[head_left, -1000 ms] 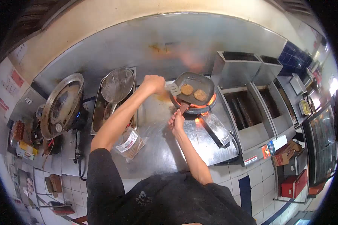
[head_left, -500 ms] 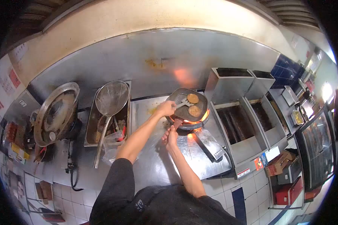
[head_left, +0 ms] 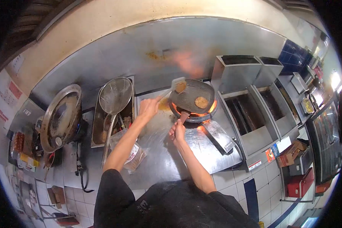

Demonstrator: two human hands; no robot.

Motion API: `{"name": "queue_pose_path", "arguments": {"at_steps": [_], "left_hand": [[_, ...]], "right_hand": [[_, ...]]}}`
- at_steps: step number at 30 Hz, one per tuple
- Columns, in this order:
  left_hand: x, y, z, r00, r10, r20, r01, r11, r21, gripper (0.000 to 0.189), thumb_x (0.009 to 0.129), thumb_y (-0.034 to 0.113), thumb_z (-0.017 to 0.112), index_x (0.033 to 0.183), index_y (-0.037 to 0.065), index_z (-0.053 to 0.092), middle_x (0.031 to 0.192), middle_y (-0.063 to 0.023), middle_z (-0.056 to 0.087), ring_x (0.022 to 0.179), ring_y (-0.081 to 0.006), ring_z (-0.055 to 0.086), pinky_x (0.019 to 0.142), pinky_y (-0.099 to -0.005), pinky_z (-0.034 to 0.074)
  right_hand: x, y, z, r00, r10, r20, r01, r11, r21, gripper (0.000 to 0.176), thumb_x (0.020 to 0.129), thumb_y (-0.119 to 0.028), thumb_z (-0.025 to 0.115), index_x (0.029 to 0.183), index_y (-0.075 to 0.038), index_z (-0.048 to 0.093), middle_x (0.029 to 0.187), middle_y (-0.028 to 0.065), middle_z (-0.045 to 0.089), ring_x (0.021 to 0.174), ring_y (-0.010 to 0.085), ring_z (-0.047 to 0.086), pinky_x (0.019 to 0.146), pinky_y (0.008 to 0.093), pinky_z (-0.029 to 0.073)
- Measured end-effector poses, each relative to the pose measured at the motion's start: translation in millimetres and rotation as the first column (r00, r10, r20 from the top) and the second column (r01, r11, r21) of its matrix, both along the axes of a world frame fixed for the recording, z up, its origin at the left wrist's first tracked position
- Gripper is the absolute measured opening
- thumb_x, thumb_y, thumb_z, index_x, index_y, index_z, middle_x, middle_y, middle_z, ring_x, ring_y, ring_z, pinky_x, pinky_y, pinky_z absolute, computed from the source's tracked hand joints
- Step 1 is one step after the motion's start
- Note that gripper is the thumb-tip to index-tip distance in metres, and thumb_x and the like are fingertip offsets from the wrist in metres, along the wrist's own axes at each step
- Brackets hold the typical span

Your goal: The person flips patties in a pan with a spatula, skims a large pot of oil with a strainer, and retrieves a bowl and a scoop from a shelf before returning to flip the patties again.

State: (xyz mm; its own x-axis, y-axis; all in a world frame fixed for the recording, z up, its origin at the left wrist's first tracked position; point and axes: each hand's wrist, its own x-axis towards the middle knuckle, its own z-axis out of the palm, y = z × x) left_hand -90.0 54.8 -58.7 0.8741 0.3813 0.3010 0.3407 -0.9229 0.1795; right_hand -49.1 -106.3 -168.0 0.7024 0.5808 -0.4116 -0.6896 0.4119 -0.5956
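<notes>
My left hand (head_left: 149, 108) is closed around the handle of a slotted spatula (head_left: 173, 83), its pale head tilted at the left rim of a dark square frying pan (head_left: 193, 91). One browned patty (head_left: 181, 87) overlaps the spatula head at that rim. A second browned patty (head_left: 201, 102) lies flat in the right part of the pan. My right hand (head_left: 178, 131) grips the pan's brown handle (head_left: 184, 116) from the near side. Beneath the pan, a round burner (head_left: 197, 118) burns with orange flames.
Left of the stove, a large wire strainer (head_left: 115, 95) rests over a metal basin (head_left: 97, 141). A clear plastic bag (head_left: 135, 155) lies beside my left forearm. Deep fryers (head_left: 250, 116) stand on the right. A big round metal pan (head_left: 64, 117) leans far left.
My left hand has moved left with the spatula, which now tilts up at the pan's left rim with one patty against it. The other patty stays in the pan. My right hand keeps the handle.
</notes>
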Motion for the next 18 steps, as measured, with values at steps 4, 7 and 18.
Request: {"name": "queue_pose_path", "arguments": {"at_steps": [4, 7, 18], "left_hand": [[4, -13, -5, 0.981, -0.153, 0.119, 0.124, 0.967, 0.221, 0.037, 0.082, 0.015, 0.061, 0.119, 0.019, 0.060, 0.079, -0.0149, 0.065, 0.063, -0.0361, 0.061, 0.058, -0.0465, 0.047], [0, -38, 16, 1.000, -0.013, 0.019, 0.010, 0.987, 0.160, 0.037, 0.083, 0.016, 0.060, 0.119, 0.017, 0.060, 0.086, -0.0168, 0.067, 0.067, -0.0368, 0.062, 0.060, -0.0466, 0.048], [39, -66, -24, 0.997, 0.056, -0.045, -0.067, 0.939, -0.336, 0.029, 0.085, 0.022, 0.054, 0.110, 0.013, 0.064, 0.102, -0.0162, 0.066, 0.096, -0.0356, 0.062, 0.082, -0.0480, 0.049]], "right_hand": [[1, -5, 7, 0.999, 0.024, -0.045, -0.024, 1.000, 0.009, 0.032, 0.095, -0.041, 0.047, 0.083, -0.013, 0.040, 0.055, -0.0012, 0.035, 0.041, 0.0124, 0.037, 0.036, 0.0276, 0.034], [2, -4, 4, 0.998, 0.023, -0.058, -0.021, 0.999, 0.037, 0.031, 0.095, -0.041, 0.047, 0.083, -0.013, 0.040, 0.055, -0.0014, 0.036, 0.040, 0.0125, 0.038, 0.036, 0.0276, 0.034], [1, -5, 6, 0.998, 0.021, -0.051, -0.022, 0.999, -0.023, 0.031, 0.096, -0.041, 0.045, 0.084, -0.013, 0.040, 0.055, -0.0014, 0.037, 0.040, 0.0120, 0.039, 0.034, 0.0272, 0.034]]}}
